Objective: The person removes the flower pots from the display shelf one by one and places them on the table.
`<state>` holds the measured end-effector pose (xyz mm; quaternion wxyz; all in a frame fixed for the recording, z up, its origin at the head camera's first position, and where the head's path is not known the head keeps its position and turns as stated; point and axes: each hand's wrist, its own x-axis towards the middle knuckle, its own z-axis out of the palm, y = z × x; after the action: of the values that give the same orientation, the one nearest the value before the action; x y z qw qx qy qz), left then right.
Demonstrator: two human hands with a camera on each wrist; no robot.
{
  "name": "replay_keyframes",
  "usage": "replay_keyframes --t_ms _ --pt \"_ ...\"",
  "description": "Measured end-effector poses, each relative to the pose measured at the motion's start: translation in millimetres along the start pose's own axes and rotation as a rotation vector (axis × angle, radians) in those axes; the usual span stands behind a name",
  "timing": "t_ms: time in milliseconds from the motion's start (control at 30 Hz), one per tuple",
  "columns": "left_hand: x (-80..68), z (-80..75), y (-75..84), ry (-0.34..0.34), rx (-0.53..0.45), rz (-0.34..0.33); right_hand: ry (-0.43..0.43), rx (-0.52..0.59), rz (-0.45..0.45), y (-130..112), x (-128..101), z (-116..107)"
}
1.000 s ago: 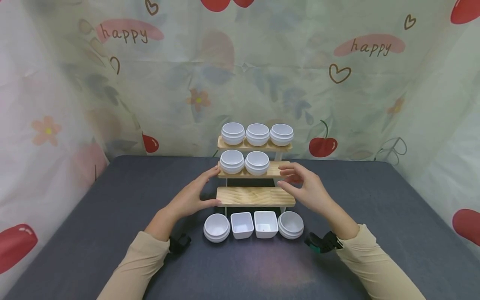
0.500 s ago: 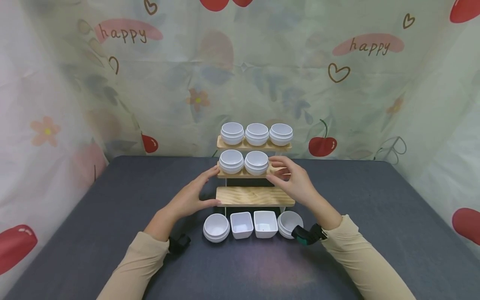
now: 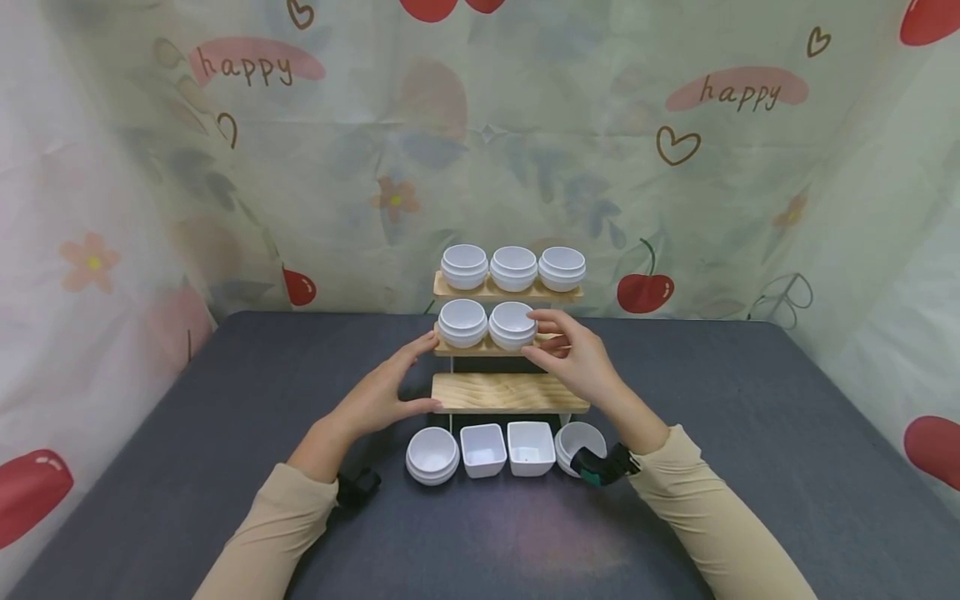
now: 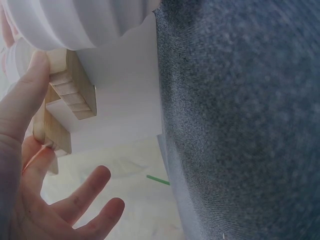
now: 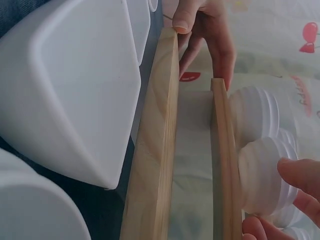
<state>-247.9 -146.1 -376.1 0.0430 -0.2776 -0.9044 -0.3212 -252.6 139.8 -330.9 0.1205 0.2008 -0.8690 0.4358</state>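
A tiered wooden display stand [image 3: 512, 393] stands in the middle of the table. My left hand [image 3: 382, 392] rests against its left end, thumb [image 4: 32, 82] on the lowest board and fingertips at the middle board, fingers spread. On the middle board sit two white round bowls, one on the left [image 3: 462, 323] and one on the right [image 3: 510, 327]. My right hand [image 3: 577, 358] holds the right-hand bowl by its right side, thumb [image 5: 300, 172] over the front and fingers [image 5: 260, 231] low near the board. The far side of that bowl is hidden.
Several white round bowls [image 3: 513, 268] fill the top board. Before the stand, on the dark tabletop [image 3: 525, 542], are a round bowl [image 3: 432, 457], two square bowls [image 3: 532, 450] and another round bowl [image 3: 579, 437], partly covered by the right wrist camera. A printed curtain [image 3: 487, 167] hangs behind.
My right hand has moved left along the middle board, from its bare right end to the right-hand bowl. My left hand has stayed at the stand's left end.
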Motion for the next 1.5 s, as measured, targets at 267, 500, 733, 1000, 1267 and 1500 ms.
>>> replay_keyframes --t_ms 267,500,733,1000,1267,1500 --pt "0.1 0.1 -0.6 0.0 0.0 0.0 0.009 -0.003 -0.002 -0.9 1.7 2.4" --pt "0.0 0.4 -0.9 0.003 -0.001 0.007 0.027 -0.02 0.007 -2.4 1.9 3.4" --pt "0.7 0.7 -1.1 0.005 -0.008 0.015 0.047 -0.035 0.036 -3.2 2.0 4.1" --pt "-0.1 1.1 -1.3 0.0 -0.008 0.008 0.051 -0.027 0.06 -4.2 1.2 3.0" --pt "0.0 0.7 -1.1 -0.002 -0.003 -0.002 0.055 -0.005 0.066 -2.8 0.0 -1.4" --pt "-0.2 0.7 -1.5 0.003 0.001 0.004 0.053 0.005 0.052 -2.1 -1.7 -5.3"
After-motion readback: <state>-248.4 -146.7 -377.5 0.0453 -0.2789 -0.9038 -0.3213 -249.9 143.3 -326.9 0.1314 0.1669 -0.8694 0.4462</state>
